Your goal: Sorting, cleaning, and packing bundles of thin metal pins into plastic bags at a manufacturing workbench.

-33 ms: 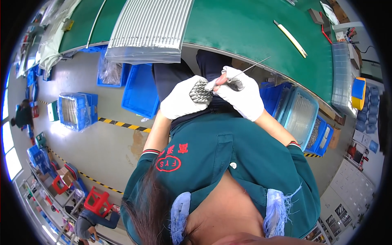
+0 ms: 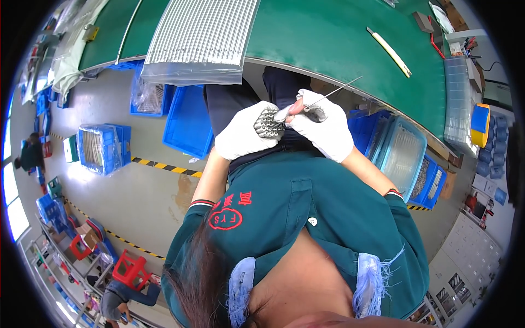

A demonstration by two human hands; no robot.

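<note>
My left hand (image 2: 246,131), in a white glove, is closed around a bundle of small metal tubes (image 2: 268,126), their open ends facing up. Close beside it is my right hand (image 2: 327,130), gloved too, with bare fingertips showing. It pinches a thin metal rod (image 2: 340,87) that slants up and to the right over the bench edge. The right fingertips meet the left glove at the bundle's upper right; what lies exactly between them is hidden. Both hands are above my lap, just short of the green workbench (image 2: 311,33).
A clear bag of long metal tubes (image 2: 197,41) overhangs the bench edge. A yellow-handled utility knife (image 2: 389,52) lies on the bench at right. Blue bins (image 2: 188,120) stand on the floor at left. A clear tub (image 2: 404,156) and a bin of small parts (image 2: 429,183) sit at right.
</note>
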